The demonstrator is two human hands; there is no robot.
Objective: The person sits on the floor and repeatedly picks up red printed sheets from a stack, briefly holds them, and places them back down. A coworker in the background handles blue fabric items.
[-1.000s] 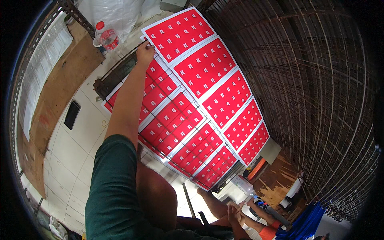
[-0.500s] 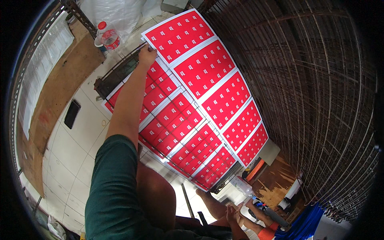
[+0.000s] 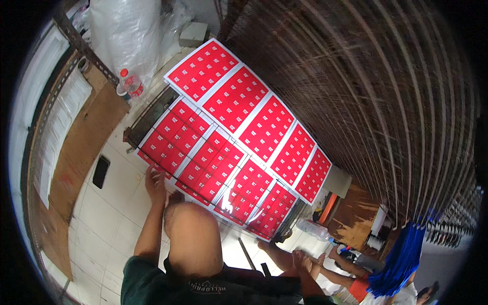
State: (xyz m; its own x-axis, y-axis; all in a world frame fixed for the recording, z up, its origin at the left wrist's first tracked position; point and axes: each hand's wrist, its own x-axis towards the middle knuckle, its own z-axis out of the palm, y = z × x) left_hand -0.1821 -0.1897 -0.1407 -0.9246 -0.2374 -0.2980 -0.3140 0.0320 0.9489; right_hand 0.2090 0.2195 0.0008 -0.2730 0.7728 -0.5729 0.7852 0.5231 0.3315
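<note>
Red sheets with white borders and small white marks lie in two rows on a drying rack. The far row point(image 3: 238, 99) has no wires across it, while thin dark wires cross the near row point(image 3: 212, 165). At the rack's near left edge, my left hand point(image 3: 156, 187) is beside the corner of a red sheet, fingers raised and apart; any contact is hard to make out. My right hand point(image 3: 301, 262) is low at the right, by my bent lower leg, its fingers mostly hidden. My raised knee point(image 3: 193, 231) stands between my arms.
Raised wire racks point(image 3: 356, 86) tower along the right. On the tiled floor lie a phone point(image 3: 101, 171) and a clear bottle point(image 3: 312, 230). A red-capped bottle point(image 3: 133, 85) stands beyond the rack's left end. Another person's legs point(image 3: 338, 277) and blue strands point(image 3: 399, 259) are at lower right.
My left hand has let go of the rack's far left corner and come back to its near left edge. The raised wire racks have shifted in view with my head.
</note>
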